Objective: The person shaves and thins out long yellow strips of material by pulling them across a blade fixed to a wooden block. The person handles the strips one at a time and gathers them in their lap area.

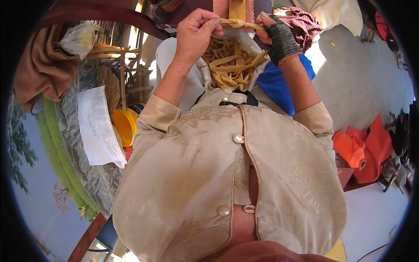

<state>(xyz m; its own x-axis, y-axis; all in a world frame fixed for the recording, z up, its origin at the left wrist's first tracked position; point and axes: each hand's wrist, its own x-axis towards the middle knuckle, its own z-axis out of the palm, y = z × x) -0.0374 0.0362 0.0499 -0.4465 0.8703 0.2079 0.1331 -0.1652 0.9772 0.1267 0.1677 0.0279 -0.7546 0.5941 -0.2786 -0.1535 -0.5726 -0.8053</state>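
Note:
A pale yellow flat strip [236, 22] with a knot in its middle is stretched between my two hands at the top of the view. My left hand [196, 36] is bare and pinches its left end between thumb and fingers. In a dark grey fingerless glove, my right hand [279, 40] grips the other end. Below the knot, an open whitish sack [204, 73] in my lap holds many loose yellow strips [231, 65]. Beyond my hands, a wider yellow band [237, 13] lies over a pink cloth [220, 8].
A blue cloth [277, 87] and a red checked cloth [303, 24] lie by my right arm. To the left are a yellow bucket [124, 126], a white cloth [98, 124] and a bamboo rack [115, 50]. Orange-red items [366, 150] lie at the right.

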